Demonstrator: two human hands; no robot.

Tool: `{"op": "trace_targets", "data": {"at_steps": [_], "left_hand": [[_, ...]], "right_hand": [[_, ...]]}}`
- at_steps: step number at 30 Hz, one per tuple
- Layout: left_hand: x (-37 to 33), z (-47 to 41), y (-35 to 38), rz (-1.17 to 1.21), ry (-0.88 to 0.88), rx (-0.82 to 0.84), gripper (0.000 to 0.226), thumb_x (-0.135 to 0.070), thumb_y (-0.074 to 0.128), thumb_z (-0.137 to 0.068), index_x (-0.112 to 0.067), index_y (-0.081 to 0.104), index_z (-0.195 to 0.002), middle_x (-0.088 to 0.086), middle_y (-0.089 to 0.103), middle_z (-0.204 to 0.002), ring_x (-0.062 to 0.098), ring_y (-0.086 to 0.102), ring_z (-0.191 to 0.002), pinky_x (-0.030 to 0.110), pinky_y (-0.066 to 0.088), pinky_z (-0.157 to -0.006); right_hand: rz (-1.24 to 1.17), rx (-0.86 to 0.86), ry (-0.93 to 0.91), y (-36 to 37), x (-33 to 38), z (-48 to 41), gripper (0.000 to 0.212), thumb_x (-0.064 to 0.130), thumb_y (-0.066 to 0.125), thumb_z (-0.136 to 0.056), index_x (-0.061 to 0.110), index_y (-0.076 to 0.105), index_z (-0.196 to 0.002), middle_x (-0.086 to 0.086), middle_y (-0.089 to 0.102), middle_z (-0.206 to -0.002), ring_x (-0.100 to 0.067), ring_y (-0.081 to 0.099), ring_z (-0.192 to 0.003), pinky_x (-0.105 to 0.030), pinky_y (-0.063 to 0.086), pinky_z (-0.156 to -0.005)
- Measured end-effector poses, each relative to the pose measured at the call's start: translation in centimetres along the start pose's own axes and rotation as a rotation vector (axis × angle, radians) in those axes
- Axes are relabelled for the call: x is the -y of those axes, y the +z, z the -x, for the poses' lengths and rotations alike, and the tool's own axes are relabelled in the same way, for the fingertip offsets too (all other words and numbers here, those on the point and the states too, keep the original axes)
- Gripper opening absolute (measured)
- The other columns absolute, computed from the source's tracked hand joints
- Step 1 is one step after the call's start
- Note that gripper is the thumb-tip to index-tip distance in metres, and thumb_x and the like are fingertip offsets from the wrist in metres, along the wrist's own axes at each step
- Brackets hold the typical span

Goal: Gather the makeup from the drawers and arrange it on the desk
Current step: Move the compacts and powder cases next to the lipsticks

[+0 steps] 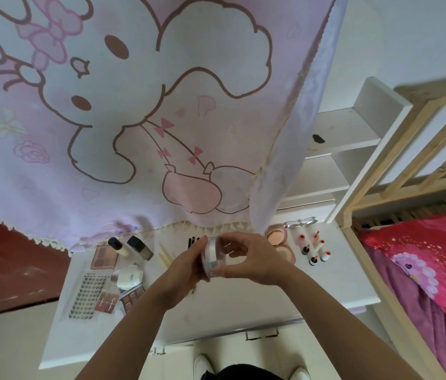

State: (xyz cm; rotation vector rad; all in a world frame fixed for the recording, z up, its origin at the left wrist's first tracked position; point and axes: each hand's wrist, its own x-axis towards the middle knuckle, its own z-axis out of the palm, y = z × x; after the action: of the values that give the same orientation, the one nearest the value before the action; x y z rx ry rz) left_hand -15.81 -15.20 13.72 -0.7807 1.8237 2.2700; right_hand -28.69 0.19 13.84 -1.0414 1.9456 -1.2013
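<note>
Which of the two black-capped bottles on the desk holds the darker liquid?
The square bottle on the right, tan inside; the round bottle beside it is pale cream.

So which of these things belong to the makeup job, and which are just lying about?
Part of the job:
jar, held in left hand and right hand
foundation bottles
palettes
lash tray
blush compacts
lipsticks
desk

Lying about:
glasses
curtain
shelves
bed
</note>
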Motion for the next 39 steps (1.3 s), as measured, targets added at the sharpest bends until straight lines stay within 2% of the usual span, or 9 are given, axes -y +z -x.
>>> {"op": "trace_targets", "data": {"at_steps": [5, 8, 11, 14, 20, 24, 28, 32, 39], "left_hand": [[0.5, 0.2, -0.1, -0.071, -0.010, -0.024, 0.054, -0.056, 0.025, -0.102, -0.026, 0.060, -0.132, 0.006, 0.065, -0.128, 0.031, 0.055, -0.125, 0.056, 0.034, -0.113], [0.7, 0.1, 0.0, -0.185, -0.036, -0.042, 0.073, -0.080, 0.027, -0.087, -0.031, 0.064, -0.126, 0.008, 0.066, -0.126, 0.025, 0.060, -0.115, 0.046, 0.039, -0.110], [0.6, 0.1, 0.2, -0.219, -0.053, -0.039, 0.103, -0.094, 0.026, -0.073, -0.005, 0.064, -0.110, 0.018, 0.059, -0.090, 0.029, 0.044, -0.074, 0.040, 0.038, -0.074], [0.2, 0.1, 0.7, -0.152, -0.090, 0.004, 0.092, -0.074, 0.015, -0.092, 0.006, 0.059, -0.107, 0.010, 0.049, -0.066, 0.015, 0.037, -0.057, 0.029, 0.032, -0.058], [-0.4, 0.5, 1.5, -0.065, -0.096, 0.003, 0.074, -0.060, 0.012, -0.099, -0.006, 0.062, -0.100, 0.009, 0.054, -0.069, 0.014, 0.039, -0.058, 0.024, 0.035, -0.055], [-0.7, 0.3, 1.4, -0.105, -0.031, 0.020, 0.080, -0.064, 0.014, -0.096, 0.000, 0.061, -0.111, 0.017, 0.052, -0.081, 0.017, 0.038, -0.062, 0.028, 0.035, -0.058], [-0.6, 0.3, 1.3, -0.235, 0.004, 0.038, 0.088, -0.067, 0.014, -0.093, 0.009, 0.053, -0.110, 0.015, 0.046, -0.079, 0.015, 0.035, -0.060, 0.028, 0.035, -0.060], [-0.6, 0.2, 1.2, -0.273, -0.034, 0.045, 0.089, -0.067, 0.011, -0.094, 0.011, 0.053, -0.094, 0.017, 0.044, -0.075, 0.016, 0.034, -0.060, 0.029, 0.034, -0.060], [-0.8, 0.4, 1.2, -0.200, -0.072, 0.051, 0.071, -0.063, 0.014, -0.098, -0.008, 0.058, -0.091, 0.015, 0.044, -0.072, 0.016, 0.033, -0.061, 0.028, 0.033, -0.059]], "right_hand": [[0.040, -0.030, -0.073, 0.7, -0.3, 0.4, 0.071, 0.043, 0.087, -0.067, 0.024, 0.063, -0.131, 0.014, 0.068, -0.114, -0.002, 0.064, -0.105, -0.022, 0.054, -0.093], [0.078, -0.026, -0.098, 1.1, -0.3, 0.5, 0.076, 0.050, 0.085, -0.069, 0.022, 0.058, -0.135, 0.013, 0.065, -0.119, -0.001, 0.061, -0.107, -0.021, 0.052, -0.093], [0.224, -0.030, -0.144, 1.6, -0.3, 0.7, 0.075, 0.061, 0.072, -0.078, 0.021, 0.052, -0.139, 0.012, 0.059, -0.123, -0.003, 0.056, -0.107, -0.023, 0.050, -0.094], [0.397, 0.015, -0.185, 1.8, -0.6, 1.2, 0.075, 0.067, 0.051, -0.090, 0.020, 0.038, -0.147, 0.008, 0.048, -0.134, -0.006, 0.048, -0.115, -0.026, 0.045, -0.100], [0.505, 0.053, -0.162, 1.7, -0.7, 1.7, 0.069, 0.066, 0.036, -0.096, 0.025, 0.024, -0.150, 0.005, 0.041, -0.136, -0.008, 0.038, -0.114, -0.023, 0.030, -0.099], [0.389, 0.063, -0.084, 1.9, -0.7, 1.6, 0.069, 0.072, 0.035, -0.093, 0.030, 0.026, -0.147, 0.009, 0.045, -0.133, -0.007, 0.045, -0.112, -0.026, 0.039, -0.099], [0.355, 0.040, -0.071, 1.8, -0.4, 1.4, 0.059, 0.072, 0.042, -0.091, 0.032, 0.034, -0.133, 0.016, 0.045, -0.116, -0.005, 0.045, -0.099, -0.022, 0.042, -0.086], [0.462, 0.032, -0.147, 2.0, -0.1, 1.6, 0.054, 0.066, 0.037, -0.095, 0.023, 0.038, -0.127, 0.012, 0.042, -0.109, -0.005, 0.038, -0.092, -0.022, 0.031, -0.085], [0.599, 0.009, -0.299, 1.8, -0.9, 1.3, 0.054, 0.065, 0.036, -0.096, 0.018, 0.039, -0.124, 0.008, 0.039, -0.105, -0.010, 0.036, -0.089, -0.027, 0.035, -0.089]]}}
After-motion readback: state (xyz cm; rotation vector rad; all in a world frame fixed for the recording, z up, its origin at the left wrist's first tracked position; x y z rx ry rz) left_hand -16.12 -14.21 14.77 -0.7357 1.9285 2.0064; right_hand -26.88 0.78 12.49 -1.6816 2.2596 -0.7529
